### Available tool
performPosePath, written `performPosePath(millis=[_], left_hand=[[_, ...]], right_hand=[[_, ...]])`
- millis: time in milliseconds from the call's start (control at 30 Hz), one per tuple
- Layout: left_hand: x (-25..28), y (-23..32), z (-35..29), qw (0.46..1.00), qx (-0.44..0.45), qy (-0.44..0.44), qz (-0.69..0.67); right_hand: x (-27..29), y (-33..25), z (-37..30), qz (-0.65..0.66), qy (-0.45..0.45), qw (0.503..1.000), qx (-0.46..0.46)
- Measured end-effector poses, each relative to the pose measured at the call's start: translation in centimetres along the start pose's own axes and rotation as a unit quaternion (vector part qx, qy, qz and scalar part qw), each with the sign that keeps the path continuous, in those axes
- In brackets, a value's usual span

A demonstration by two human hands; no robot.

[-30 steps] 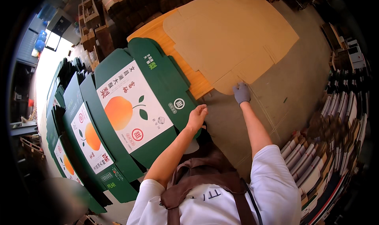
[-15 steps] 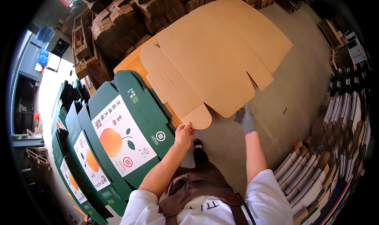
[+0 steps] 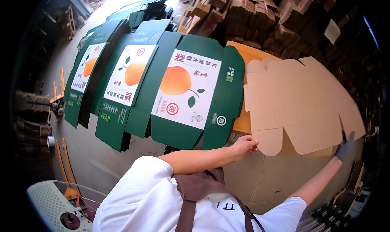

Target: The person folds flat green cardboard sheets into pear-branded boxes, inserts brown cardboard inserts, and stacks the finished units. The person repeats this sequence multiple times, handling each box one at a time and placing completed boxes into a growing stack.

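Note:
A large flat brown cardboard box blank (image 3: 300,98), plain side up, lies over an orange-brown table (image 3: 242,122) and sticks out past its near edge. My bare left hand (image 3: 243,147) pinches the blank's near left flap between thumb and fingers. On my right hand (image 3: 345,147) is a grey glove; it grips the near right edge, beside a slot, with part of the fingers hidden. Left of the blank, a green printed box blank (image 3: 225,98) with a white panel and an orange-yellow pear lies partly on the table.
More green pear-printed blanks (image 3: 130,75) lie in overlapping stacks to the left. Bundled brown cardboard (image 3: 252,12) and wooden pallets (image 3: 203,12) stand behind the table. A yellow pallet jack (image 3: 67,167) is at the lower left. Further stacks sit at the lower right.
The view has swung left, so the brown blank now appears further right. My right hand, blurred at the near edge before, now grips that edge further along. My left hand keeps its pinch.

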State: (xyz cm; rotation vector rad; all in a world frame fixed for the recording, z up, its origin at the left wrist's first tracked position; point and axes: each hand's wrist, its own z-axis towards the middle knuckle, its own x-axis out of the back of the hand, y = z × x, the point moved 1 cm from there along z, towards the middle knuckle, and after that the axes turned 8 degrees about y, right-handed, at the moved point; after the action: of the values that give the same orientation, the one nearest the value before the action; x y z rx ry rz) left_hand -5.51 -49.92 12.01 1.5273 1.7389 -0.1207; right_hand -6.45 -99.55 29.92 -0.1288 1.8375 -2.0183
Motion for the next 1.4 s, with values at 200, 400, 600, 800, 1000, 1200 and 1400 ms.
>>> performPosePath(millis=[200, 400, 600, 800, 1000, 1200, 1400], left_hand=[[6.9, 8.0, -5.2, 0.99, -0.094, -0.003, 0.11], [18.8, 23.0, -15.5, 0.955, -0.294, 0.012, -0.014], [32.0, 27.5, -19.2, 0.979, -0.189, 0.011, -0.069], [40.2, 21.3, -20.8, 0.976, -0.11, 0.182, 0.041], [40.8, 16.6, -22.8, 0.966, -0.142, 0.201, 0.073], [40.1, 14.8, -25.3, 0.958, -0.131, 0.236, 0.1], [41.9, 14.9, -25.2, 0.933, -0.143, 0.295, 0.151]], right_hand=[[-20.7, -17.9, -13.8, -0.329, -0.189, 0.65, 0.658], [-34.7, -8.3, -47.3, -0.221, -0.396, 0.764, 0.46], [-34.4, 2.7, -67.0, -0.281, -0.526, 0.59, 0.545], [-32.4, 7.7, -72.1, -0.202, -0.764, 0.571, 0.221], [-48.6, 22.7, -57.3, -0.342, -0.526, 0.777, -0.051], [-61.7, 33.3, -51.9, -0.432, -0.483, 0.762, -0.015], [-63.8, 36.7, -46.9, -0.426, -0.487, 0.758, -0.082]])
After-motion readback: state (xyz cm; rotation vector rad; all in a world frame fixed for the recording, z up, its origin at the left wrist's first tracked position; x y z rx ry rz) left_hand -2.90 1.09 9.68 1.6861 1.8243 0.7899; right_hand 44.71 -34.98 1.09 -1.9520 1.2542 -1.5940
